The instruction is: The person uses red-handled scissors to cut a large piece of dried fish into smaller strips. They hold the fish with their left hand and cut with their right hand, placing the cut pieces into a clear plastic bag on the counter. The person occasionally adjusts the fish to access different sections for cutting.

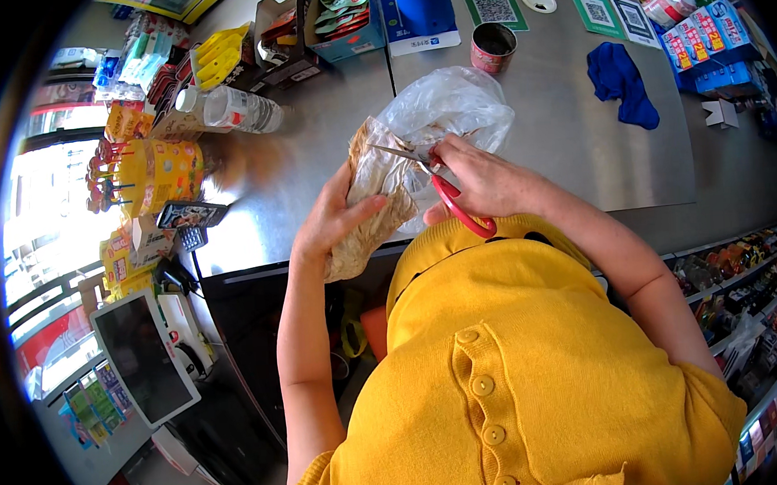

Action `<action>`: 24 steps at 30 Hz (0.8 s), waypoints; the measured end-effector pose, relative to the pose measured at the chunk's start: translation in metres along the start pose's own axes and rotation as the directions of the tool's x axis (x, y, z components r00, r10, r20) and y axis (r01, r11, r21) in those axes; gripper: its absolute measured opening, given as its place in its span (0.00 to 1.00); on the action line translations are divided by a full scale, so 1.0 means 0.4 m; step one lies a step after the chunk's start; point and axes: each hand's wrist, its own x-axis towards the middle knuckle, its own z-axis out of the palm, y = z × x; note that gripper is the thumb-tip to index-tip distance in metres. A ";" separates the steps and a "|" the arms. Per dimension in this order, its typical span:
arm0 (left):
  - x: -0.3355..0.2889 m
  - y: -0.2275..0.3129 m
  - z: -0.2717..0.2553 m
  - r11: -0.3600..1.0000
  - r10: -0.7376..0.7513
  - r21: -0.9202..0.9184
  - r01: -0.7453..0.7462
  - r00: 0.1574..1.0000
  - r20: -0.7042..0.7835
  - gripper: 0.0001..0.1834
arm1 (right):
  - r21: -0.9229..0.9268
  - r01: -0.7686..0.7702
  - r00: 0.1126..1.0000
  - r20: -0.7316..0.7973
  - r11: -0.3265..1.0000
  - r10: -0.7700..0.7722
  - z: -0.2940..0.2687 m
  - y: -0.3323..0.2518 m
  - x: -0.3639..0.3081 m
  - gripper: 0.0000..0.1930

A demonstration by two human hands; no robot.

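My left hand [333, 221] is wrapped round a crumpled, tan-and-whitish wrapped package [369, 239], its thumb lying across the front. In my right hand [491, 183] is a pair of scissors [446, 192] with red handles. Their metal blades point left over the upper part of the package; whether they touch or cut it I cannot tell. Just behind both hands a clear plastic bag [464, 98] lies crumpled on the metal counter [542, 155]. Part of the bag is hidden by my right hand.
A red tin [493, 48] stands open behind the bag, near a blue canister [423, 5]. A blue cloth [622, 85] lies at right. To the left are a clear plastic bottle [245, 109], a yellow lollipop tub [161, 175] and a screen [146, 356].
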 end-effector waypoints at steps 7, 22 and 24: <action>-0.007 -0.020 0.010 0.963 0.059 0.267 -0.043 0.997 -0.053 0.33 | 0.068 -0.074 0.997 -0.011 0.995 0.075 0.011 -0.004 0.018 0.42; -0.008 -0.001 0.013 0.989 0.048 0.141 -0.044 0.999 -0.024 0.34 | 0.248 0.022 0.987 -0.162 0.969 0.019 0.036 0.027 0.009 0.11; -0.006 0.013 0.005 0.999 0.025 0.027 -0.026 0.999 0.029 0.34 | 0.286 0.008 0.996 -0.089 0.958 0.018 0.028 0.031 0.004 0.10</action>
